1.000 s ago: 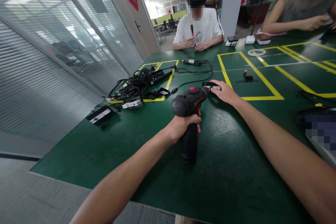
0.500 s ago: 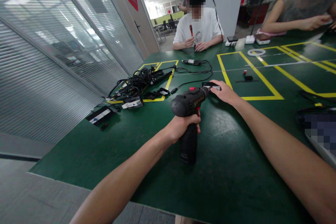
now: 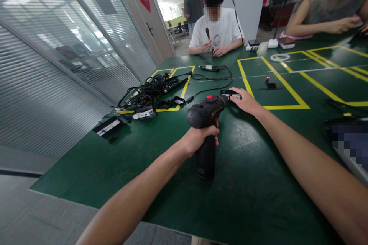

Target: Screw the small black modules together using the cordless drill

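A black cordless drill [image 3: 204, 113] with a red switch on top is held by its handle in my left hand [image 3: 198, 139]. Its chuck points away from me, toward a small black box-shaped part with a pale label [image 3: 230, 93]. My right hand [image 3: 243, 100] grips that part from its right side, fingers on top of it. The drill's nose overlaps the part in view, so whether the bit touches it is hidden. The part lies low over the green table [image 3: 161, 168].
Tangled black cables [image 3: 155, 90] and black adapters [image 3: 109, 126] lie at the left. A corded pen-shaped tool [image 3: 209, 67] rests farther back. Across the table a person in white [image 3: 217, 34] holds a screwdriver [image 3: 207, 33]. A white tape ring [image 3: 280, 57] lies at the right.
My hands, the drill and the part have hardly moved. In the background, a standing person has come into view behind the person in white.
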A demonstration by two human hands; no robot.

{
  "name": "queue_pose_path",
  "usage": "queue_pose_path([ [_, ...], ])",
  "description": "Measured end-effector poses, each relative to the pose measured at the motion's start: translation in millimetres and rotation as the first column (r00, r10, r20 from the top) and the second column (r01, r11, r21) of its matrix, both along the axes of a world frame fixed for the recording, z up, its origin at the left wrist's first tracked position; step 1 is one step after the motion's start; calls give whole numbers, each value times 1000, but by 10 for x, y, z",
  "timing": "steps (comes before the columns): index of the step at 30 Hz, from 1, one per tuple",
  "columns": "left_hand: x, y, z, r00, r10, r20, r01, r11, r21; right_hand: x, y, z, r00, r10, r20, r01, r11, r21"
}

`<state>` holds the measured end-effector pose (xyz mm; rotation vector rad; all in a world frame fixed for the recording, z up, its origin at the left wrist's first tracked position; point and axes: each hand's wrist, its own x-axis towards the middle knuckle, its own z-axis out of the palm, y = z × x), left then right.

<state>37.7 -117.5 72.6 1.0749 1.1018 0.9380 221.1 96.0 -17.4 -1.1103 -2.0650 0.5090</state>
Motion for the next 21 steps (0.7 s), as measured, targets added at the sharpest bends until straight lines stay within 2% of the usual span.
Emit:
queue_pose_path([
  [21,-1,8,4,1000,4,-7,-4,1000,-13,-5,0,-1,1000,9,-11,-10,1000,-5],
])
